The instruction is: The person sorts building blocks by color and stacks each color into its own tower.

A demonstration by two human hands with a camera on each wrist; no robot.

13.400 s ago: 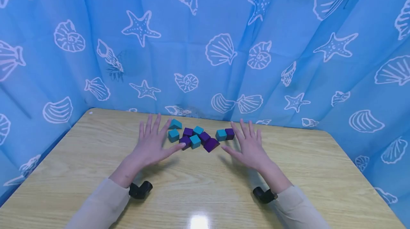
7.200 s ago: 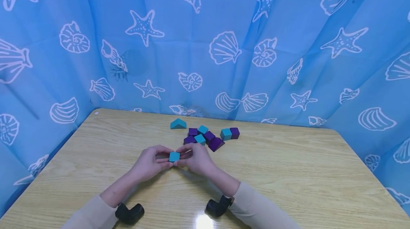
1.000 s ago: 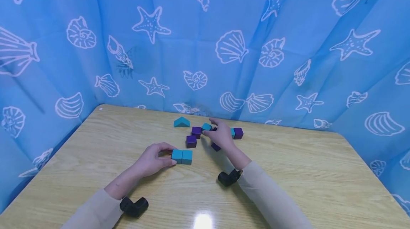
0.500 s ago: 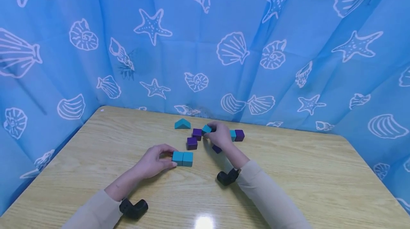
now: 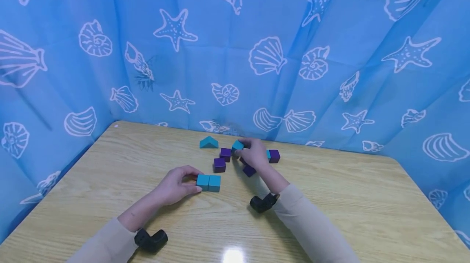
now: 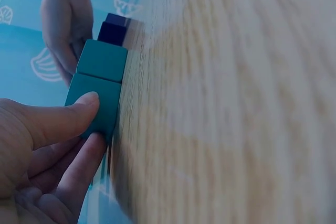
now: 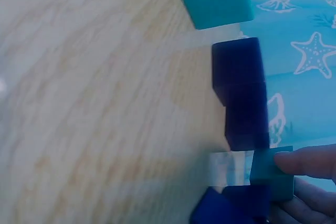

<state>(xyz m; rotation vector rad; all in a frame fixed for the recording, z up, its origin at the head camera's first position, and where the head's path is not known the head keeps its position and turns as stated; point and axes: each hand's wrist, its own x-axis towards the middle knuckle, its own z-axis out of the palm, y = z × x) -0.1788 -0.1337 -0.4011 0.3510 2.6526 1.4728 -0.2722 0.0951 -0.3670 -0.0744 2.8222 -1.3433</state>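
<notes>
Thumb and fingers of the left hand [image 5: 175, 185] pinch a smooth, hard-edged teal cube [image 5: 202, 180] just below and left of the middle of the frame. They are closed down to the cube's own width; the left wrist view shows the thumb flat on one face. A second smooth teal cube [image 5: 214, 183] stands against its right side.

At centre right, the right hand [image 5: 254, 153] grips a tilted smooth teal cube [image 5: 237, 146] between thumb and fingers, though some fingers are hidden. Whether that cube is clear of the pale wood-grained table [image 5: 349, 197] cannot be told. To its left stand a dark purple cube [image 5: 225, 154] and, nearer the viewer, another dark purple cube [image 5: 219, 165]. Below the right hand a dark purple block [image 5: 249, 170] shows, partly covered.

The cubes look stiff, probably light and hard to damage; the smooth faces may slip a little under a skewed pinch. Two opposite flat faces should give the surest hold, fingertips set squarely about mid-height. With neighbours so near, a slim pinch seems wiser than a full-hand grasp.
</notes>
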